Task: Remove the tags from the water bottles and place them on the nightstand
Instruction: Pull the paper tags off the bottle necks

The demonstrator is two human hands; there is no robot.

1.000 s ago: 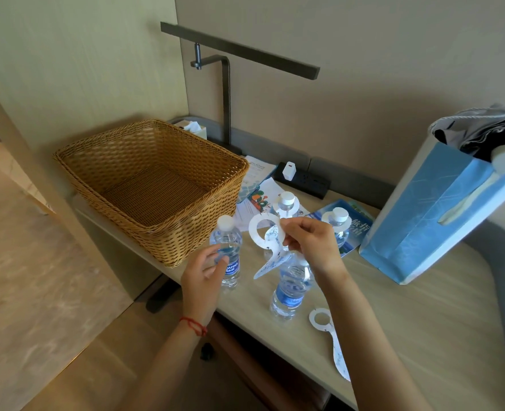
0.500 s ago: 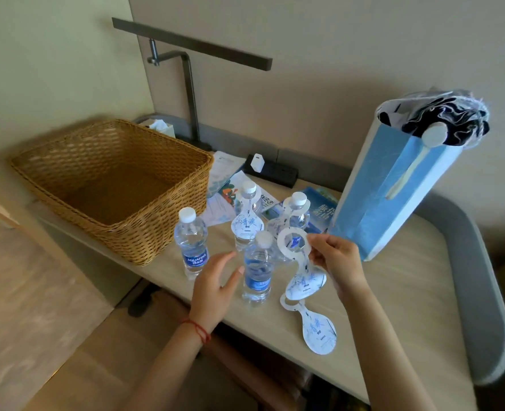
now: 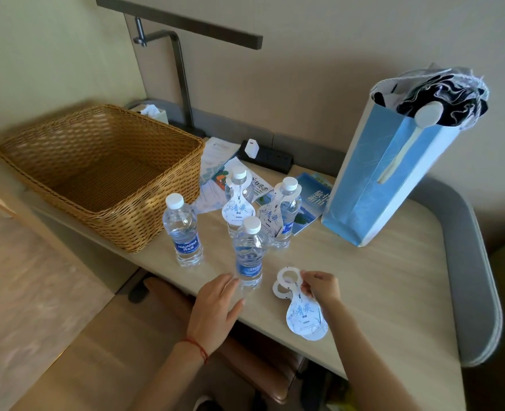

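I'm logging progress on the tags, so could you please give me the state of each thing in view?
Left bottle: upright, capped, untagged.
Front bottle: upright, capped, untagged.
Two back bottles: upright, still tagged.
Top tag: off, pinched by right hand over the table.
Lower tag: lying underneath.
Left hand: open, beside front bottle.
Basket: empty.
Bag: upright, stuffed.

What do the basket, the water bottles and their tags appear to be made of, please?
Basket: woven wicker or rattan, judging by the tan interlaced strands.
Water bottles: clear, glossy plastic with white caps; the table shows through.
Tags: thin white printed card, probably matte, lying flat with punched rings.
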